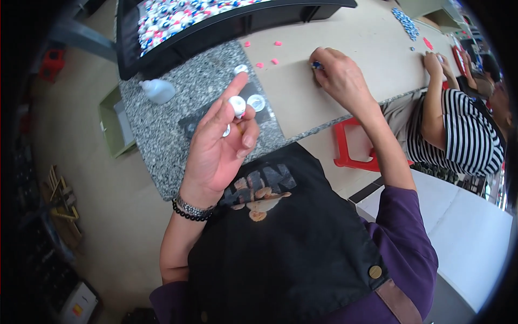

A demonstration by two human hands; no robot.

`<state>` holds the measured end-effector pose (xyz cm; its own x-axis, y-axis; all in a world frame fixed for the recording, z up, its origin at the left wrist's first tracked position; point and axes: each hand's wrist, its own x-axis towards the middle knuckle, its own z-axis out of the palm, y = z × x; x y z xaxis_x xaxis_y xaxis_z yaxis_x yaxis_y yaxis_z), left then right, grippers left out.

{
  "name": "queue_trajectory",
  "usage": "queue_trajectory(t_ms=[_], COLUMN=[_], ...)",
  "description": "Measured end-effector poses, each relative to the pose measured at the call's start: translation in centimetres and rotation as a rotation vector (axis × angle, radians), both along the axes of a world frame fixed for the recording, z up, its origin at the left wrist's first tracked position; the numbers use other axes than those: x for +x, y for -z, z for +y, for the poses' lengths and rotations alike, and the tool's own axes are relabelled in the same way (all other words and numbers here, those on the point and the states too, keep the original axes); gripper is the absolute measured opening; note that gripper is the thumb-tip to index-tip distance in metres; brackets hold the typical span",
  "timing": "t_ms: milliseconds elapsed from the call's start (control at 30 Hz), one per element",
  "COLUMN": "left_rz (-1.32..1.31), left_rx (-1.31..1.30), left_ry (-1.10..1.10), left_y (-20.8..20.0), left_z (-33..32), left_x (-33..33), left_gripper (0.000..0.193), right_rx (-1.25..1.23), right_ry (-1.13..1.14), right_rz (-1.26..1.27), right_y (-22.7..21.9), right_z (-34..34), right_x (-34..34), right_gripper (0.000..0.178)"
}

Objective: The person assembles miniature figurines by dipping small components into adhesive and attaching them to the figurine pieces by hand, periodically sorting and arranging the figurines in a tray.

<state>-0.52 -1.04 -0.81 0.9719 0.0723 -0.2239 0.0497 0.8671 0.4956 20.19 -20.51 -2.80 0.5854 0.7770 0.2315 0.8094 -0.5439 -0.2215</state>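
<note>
My left hand [216, 140] is raised palm up over the grey speckled tabletop, its forefinger stretched out. Between its thumb and fingers sits a small white round piece [237, 105] with a touch of pink at its lower edge. Another white bit shows lower among the fingers, partly hidden. Over the beige board to the right, my right hand [343, 81] pinches a small blue piece [317, 65], mostly covered by the fingertips. Beside the left hand lie a round white dish-like piece [256, 102] on a dark mat [268, 114] and a white round piece [240, 69] near the forefinger's tip.
A black tray [237, 24] full of white, blue and pink pieces stands at the far side. Several pink bits [274, 61] lie on the beige board [294, 102]. At left is a white squeeze bottle [157, 90]. A person in a striped shirt [458, 129] works at right, beside a red stool [350, 154].
</note>
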Motion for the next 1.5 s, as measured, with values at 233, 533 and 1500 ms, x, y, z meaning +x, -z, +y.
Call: queue_trajectory(t_ms=[233, 533, 1500], left_rz=[0.037, 0.053, 0.153], left_rx=[0.062, 0.13, 0.398], left_ry=[-0.008, -0.049, -0.214], left_y=[0.5, 0.8, 1.4], left_z=[0.5, 0.7, 0.7], left_x=[-0.7, -1.2, -2.0], left_gripper=[0.041, 0.038, 0.032], right_rx=[0.555, 0.778, 0.134], right_ry=[0.003, -0.123, -0.487], right_rz=[1.067, 1.614, -0.025], right_y=[-1.5, -1.4, -1.7], right_z=[2.3, 3.9, 6.5], right_x=[-2.2, -4.8, -7.0], right_gripper=[0.03, 0.018, 0.015])
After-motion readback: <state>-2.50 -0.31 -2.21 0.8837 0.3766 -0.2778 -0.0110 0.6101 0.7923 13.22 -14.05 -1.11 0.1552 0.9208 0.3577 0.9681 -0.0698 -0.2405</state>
